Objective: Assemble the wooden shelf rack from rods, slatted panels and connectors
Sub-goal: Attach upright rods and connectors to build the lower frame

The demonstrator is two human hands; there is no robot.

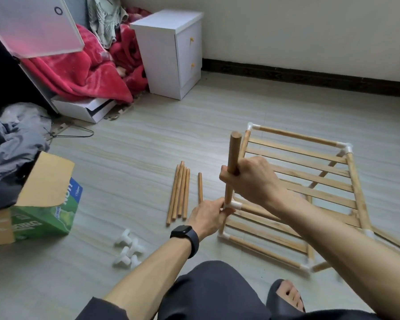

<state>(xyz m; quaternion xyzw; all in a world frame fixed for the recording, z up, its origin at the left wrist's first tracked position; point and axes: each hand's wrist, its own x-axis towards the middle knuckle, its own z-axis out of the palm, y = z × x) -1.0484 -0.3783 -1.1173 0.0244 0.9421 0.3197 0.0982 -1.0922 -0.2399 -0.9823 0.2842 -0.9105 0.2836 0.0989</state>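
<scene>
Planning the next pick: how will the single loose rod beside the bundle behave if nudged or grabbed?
Likely rolls sideways if nudged: the single rod is round and lies free on the smooth floor. Probably stiff: it matches the upright rod the right hand grips, which shows no bend. Probably light, being thin wood.

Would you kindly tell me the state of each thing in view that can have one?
Rod: upright, gripped by right hand, lower end at the connector.
Connector: on the rack's corner, held by left hand.
Rack: partly built, on the floor.
Spare rods: lying loose on the floor.
Loose connectors: heaped on the floor.
Box: flap open.
Cabinet: drawers shut.
</scene>
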